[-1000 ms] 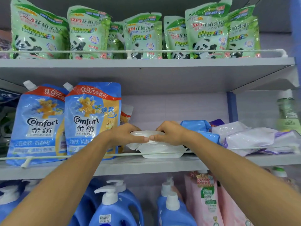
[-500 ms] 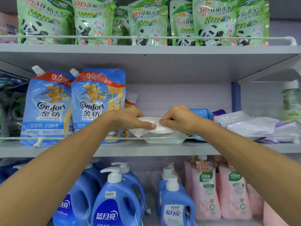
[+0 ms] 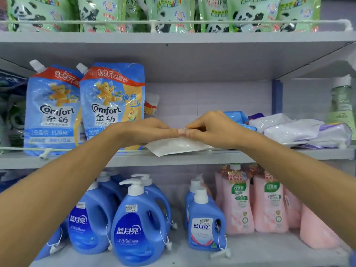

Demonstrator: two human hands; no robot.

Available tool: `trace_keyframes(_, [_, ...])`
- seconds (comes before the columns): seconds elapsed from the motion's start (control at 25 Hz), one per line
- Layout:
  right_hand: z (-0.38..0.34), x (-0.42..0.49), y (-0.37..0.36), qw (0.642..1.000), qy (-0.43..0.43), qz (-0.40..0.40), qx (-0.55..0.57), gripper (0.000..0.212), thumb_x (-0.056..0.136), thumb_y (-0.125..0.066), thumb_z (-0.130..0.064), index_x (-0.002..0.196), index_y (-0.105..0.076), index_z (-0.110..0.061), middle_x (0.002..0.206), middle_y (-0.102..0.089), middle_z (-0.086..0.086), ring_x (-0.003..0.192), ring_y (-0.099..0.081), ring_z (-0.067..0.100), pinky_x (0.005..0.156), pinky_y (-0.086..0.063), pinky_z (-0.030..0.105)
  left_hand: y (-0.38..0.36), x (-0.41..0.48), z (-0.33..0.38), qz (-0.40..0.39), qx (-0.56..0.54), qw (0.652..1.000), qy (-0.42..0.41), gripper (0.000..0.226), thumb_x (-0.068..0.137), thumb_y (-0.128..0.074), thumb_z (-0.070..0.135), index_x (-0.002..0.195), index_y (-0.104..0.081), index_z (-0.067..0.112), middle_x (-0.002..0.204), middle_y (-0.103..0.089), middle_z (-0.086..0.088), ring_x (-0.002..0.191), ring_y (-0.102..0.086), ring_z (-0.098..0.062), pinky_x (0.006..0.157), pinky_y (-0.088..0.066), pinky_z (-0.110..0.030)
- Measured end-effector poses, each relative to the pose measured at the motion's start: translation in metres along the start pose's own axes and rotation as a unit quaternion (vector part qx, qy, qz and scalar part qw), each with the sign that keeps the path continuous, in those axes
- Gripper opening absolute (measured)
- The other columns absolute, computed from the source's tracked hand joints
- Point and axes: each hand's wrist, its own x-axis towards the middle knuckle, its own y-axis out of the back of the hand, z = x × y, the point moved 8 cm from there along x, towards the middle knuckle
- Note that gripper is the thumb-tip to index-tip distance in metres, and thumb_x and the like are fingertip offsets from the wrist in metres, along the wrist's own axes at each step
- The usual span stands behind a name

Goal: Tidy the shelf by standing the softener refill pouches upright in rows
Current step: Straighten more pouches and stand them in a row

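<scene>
White pouch [image 3: 174, 146] lies flat on the middle shelf [image 3: 134, 160], at centre frame, its near corner poking out over the shelf's front edge. Printed side not visible, only a plain white face.

Both hands are on its top edge. Left hand [image 3: 142, 131] comes in from 8 o'clock, palm down, fingers laid flat and close together over the pouch's left part. Right hand [image 3: 210, 130] comes in from 4 o'clock, fingers curled narrow, thumb and forefinger pinching the thin upper edge. The two sets of fingertips touch each other at the middle of the pouch.

At 9 o'clock from the pouch: two blue Comfort pouches [image 3: 112, 105] standing upright side by side behind the front rail [image 3: 23, 149], spouts at top left. The nearer one is just beside the left hand and partly behind the wrist. A third pouch [image 3: 151, 104] peeks out behind them, mostly hidden.

At 3 o'clock: pile of fallen pouches [image 3: 292, 130], white, purple and blue, lying flat and overlapping, just behind the right hand. Green bottle [image 3: 342, 106] upright at far right.

12 o'clock, top shelf: green panda pouches [image 3: 173, 14] standing in a row.

6 o'clock, bottom shelf: blue detergent bottles [image 3: 137, 226] with pump tops at left and centre, pink bottles [image 3: 267, 201] at right.
</scene>
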Motion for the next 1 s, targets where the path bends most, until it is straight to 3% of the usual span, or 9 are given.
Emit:
trace_keyframes(0.12, [0.024, -0.004, 0.014, 0.985, -0.143, 0.028, 0.091, 0.071, 0.087, -0.054, -0.078, 0.075, -0.076, -0.012, 0.070, -0.067, 0.015, 0.064, -0.054, 0.018, 0.065, -0.046, 0.033, -0.001, 0.000, -0.008, -0.031, -0.110, 0.992, 0.060, 0.099, 0.077, -0.060, 0.086, 0.153, -0.051, 0.022, 0.152, -0.056, 0.007, 0.140, -0.052, -0.015, 0.114, -0.044, -0.033])
trace_keyframes(0.2, [0.037, -0.003, 0.014, 0.973, -0.219, 0.005, 0.069, 0.078, 0.084, -0.055, -0.082, 0.069, -0.070, -0.007, 0.073, -0.069, 0.008, 0.070, -0.061, 0.022, 0.070, -0.050, 0.034, 0.001, 0.004, -0.016, -0.030, -0.123, 0.987, 0.096, 0.093, 0.076, -0.069, 0.081, 0.144, -0.059, 0.017, 0.150, -0.060, 0.000, 0.136, -0.058, -0.020, 0.119, -0.044, -0.041])
trace_keyframes(0.4, [0.035, -0.007, 0.013, 0.961, -0.276, -0.024, 0.011, 0.069, 0.081, -0.065, -0.076, 0.060, -0.048, -0.013, 0.056, -0.044, -0.001, 0.052, -0.042, 0.014, 0.049, -0.033, 0.026, 0.000, 0.003, -0.021, -0.021, -0.172, 0.975, 0.139, 0.067, 0.081, -0.080, 0.059, 0.124, -0.069, 0.008, 0.116, -0.076, -0.008, 0.105, -0.074, -0.022, 0.100, -0.059, -0.034])
trace_keyframes(0.56, [0.039, -0.011, 0.012, 0.954, -0.298, -0.032, 0.025, 0.067, 0.076, -0.069, -0.078, 0.068, -0.054, -0.013, 0.056, -0.055, -0.001, 0.045, -0.054, 0.010, 0.043, -0.038, 0.020, -0.001, 0.006, -0.025, -0.003, -0.230, 0.963, 0.139, 0.069, 0.072, -0.090, 0.049, 0.121, -0.071, 0.005, 0.104, -0.082, -0.007, 0.095, -0.079, -0.021, 0.089, -0.064, -0.035])
trace_keyframes(0.68, [0.047, -0.013, 0.002, 0.932, -0.324, -0.063, 0.150, 0.072, 0.069, -0.080, -0.072, 0.098, -0.067, -0.006, 0.081, -0.073, 0.005, 0.065, -0.074, 0.013, 0.063, -0.060, 0.024, -0.003, 0.008, -0.026, 0.009, -0.267, 0.955, 0.130, 0.072, 0.067, -0.094, 0.042, 0.123, -0.071, 0.004, 0.109, -0.082, -0.010, 0.103, -0.078, -0.024, 0.093, -0.062, -0.038])
trace_keyframes(0.76, [0.052, -0.014, -0.006, 0.907, -0.348, -0.067, 0.226, 0.081, 0.067, -0.085, -0.066, 0.117, -0.066, -0.005, 0.102, -0.075, 0.010, 0.082, -0.077, 0.019, 0.080, -0.065, 0.032, -0.006, 0.006, -0.025, 0.016, -0.292, 0.948, 0.126, 0.064, 0.071, -0.093, 0.036, 0.123, -0.072, 0.003, 0.110, -0.081, -0.010, 0.103, -0.077, -0.024, 0.089, -0.063, -0.038])
trace_keyframes(0.88, [0.050, -0.010, -0.024, 0.872, -0.353, -0.024, 0.337, 0.081, 0.065, -0.094, -0.051, 0.123, -0.064, -0.004, 0.112, -0.074, 0.010, 0.086, -0.075, 0.019, 0.081, -0.065, 0.033, -0.009, 0.003, -0.027, 0.015, -0.327, 0.935, 0.135, 0.067, 0.068, -0.094, 0.029, 0.125, -0.071, 0.003, 0.114, -0.080, -0.012, 0.102, -0.077, -0.025, 0.085, -0.063, -0.039])
trace_keyframes(0.96, [0.052, -0.008, -0.037, 0.873, -0.355, 0.015, 0.333, 0.094, 0.051, -0.097, -0.054, 0.122, -0.060, -0.005, 0.111, -0.070, 0.008, 0.095, -0.071, 0.022, 0.083, -0.063, 0.039, -0.010, 0.002, -0.028, 0.016, -0.327, 0.935, 0.134, 0.084, 0.054, -0.099, 0.026, 0.128, -0.068, 0.001, 0.113, -0.080, -0.013, 0.100, -0.078, -0.027, 0.081, -0.064, -0.040])
trace_keyframes(1.0, [0.050, -0.007, -0.040, 0.883, -0.349, 0.030, 0.314, 0.090, 0.051, -0.095, -0.055, 0.118, -0.059, -0.006, 0.106, -0.067, 0.006, 0.097, -0.067, 0.023, 0.079, -0.060, 0.039, -0.009, 0.002, -0.029, 0.028, -0.328, 0.935, 0.131, 0.095, 0.045, -0.102, 0.025, 0.129, -0.066, -0.001, 0.111, -0.080, -0.014, 0.099, -0.078, -0.028, 0.078, -0.064, -0.041])
